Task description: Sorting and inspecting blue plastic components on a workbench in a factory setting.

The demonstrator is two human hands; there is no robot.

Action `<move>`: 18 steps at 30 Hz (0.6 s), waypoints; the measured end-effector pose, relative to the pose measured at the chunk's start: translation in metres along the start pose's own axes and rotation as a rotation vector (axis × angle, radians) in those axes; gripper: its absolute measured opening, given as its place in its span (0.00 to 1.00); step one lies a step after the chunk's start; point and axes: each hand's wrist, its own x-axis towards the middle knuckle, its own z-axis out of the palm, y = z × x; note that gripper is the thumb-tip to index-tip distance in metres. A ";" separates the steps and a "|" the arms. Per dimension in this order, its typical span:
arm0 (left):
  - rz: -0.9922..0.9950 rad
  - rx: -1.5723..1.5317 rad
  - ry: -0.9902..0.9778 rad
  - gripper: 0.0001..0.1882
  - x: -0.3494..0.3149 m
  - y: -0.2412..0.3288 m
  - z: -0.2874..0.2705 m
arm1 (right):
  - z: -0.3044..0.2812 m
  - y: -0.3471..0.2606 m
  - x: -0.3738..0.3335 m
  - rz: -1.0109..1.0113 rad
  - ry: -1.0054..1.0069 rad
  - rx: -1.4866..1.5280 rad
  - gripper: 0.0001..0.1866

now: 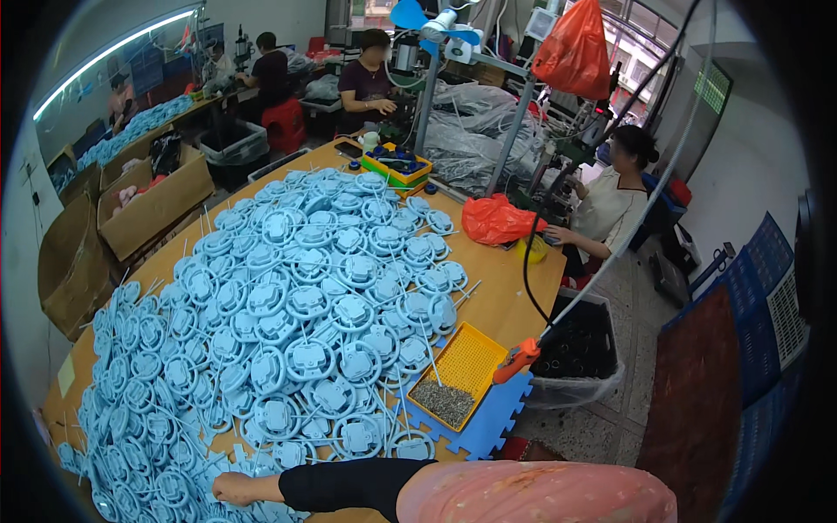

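Note:
A large heap of light-blue plastic parts (309, 357), round rings with blocky centres and thin rods, covers most of the wooden table. My right hand (234, 489) reaches leftward across the near edge into this heap, below a black sleeve (349, 486). Its fingers look curled down among the blue parts; whatever they grip is hidden. My left hand is out of view. To the right of the heap a yellow tray (471, 362) holds small metal screws (443, 402) and rests on a blue foam mat (488, 418). An orange-handled power screwdriver (517, 360) hangs from a cable beside it.
Red plastic bags (497, 220) and stacked yellow and green bins (397, 166) sit toward the table's far side. A lined crate with black parts (575, 344) stands off the right edge. One person (610, 192) works at the right, others farther back. Cardboard boxes (157, 196) stand left.

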 end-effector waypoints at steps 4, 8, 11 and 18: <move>0.061 -0.789 0.001 0.25 -0.005 0.003 -0.023 | 0.001 -0.001 0.004 -0.088 0.077 0.072 0.11; -0.451 -2.850 -0.352 0.40 -0.014 -0.004 -0.054 | -0.020 -0.074 -0.045 -0.208 0.213 0.040 0.15; -0.255 -2.877 -0.356 0.36 0.011 0.029 -0.067 | -0.026 -0.065 -0.061 -0.345 0.163 -0.080 0.06; 0.224 -2.880 -0.182 0.24 0.059 0.099 -0.054 | -0.026 -0.075 -0.075 -0.473 0.244 -0.319 0.08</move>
